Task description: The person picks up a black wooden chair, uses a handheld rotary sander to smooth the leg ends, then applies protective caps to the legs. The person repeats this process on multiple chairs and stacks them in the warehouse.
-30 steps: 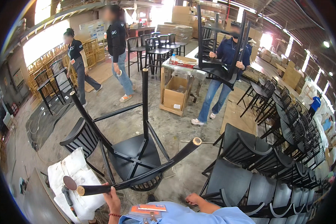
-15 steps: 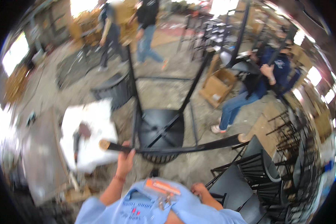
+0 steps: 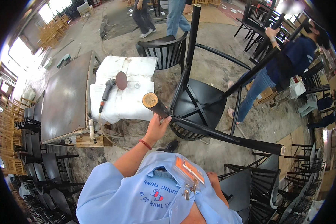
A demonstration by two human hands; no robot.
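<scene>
My left hand [image 3: 157, 128] is wrapped round a leg of an upside-down black chair [image 3: 201, 102], a little below the leg's bare wooden end. The chair's seat underside, with crossed braces, faces up and its legs point upward and toward me. Its slatted back hangs low, partly hidden behind the near rail. My right hand [image 3: 212, 178] is low beside my body at the right, nearest to a black chair [image 3: 237, 186]; its fingers are not clear. Left of the held chair, an angle sander [image 3: 109, 89] with a round brown disc rests on a white-covered surface [image 3: 138, 69].
Another black slat-backed chair [image 3: 164, 50] stands beyond the white surface. A large brown board [image 3: 65, 100] lies left. At the right a co-worker [image 3: 287, 69] grips black chair legs; two people walk at the back. Many black chairs crowd both lower sides.
My view has turned, and the held chair now appears further right and tilted, its near leg end closer. My left hand still grips it. The co-worker at the right has shifted rightward in view.
</scene>
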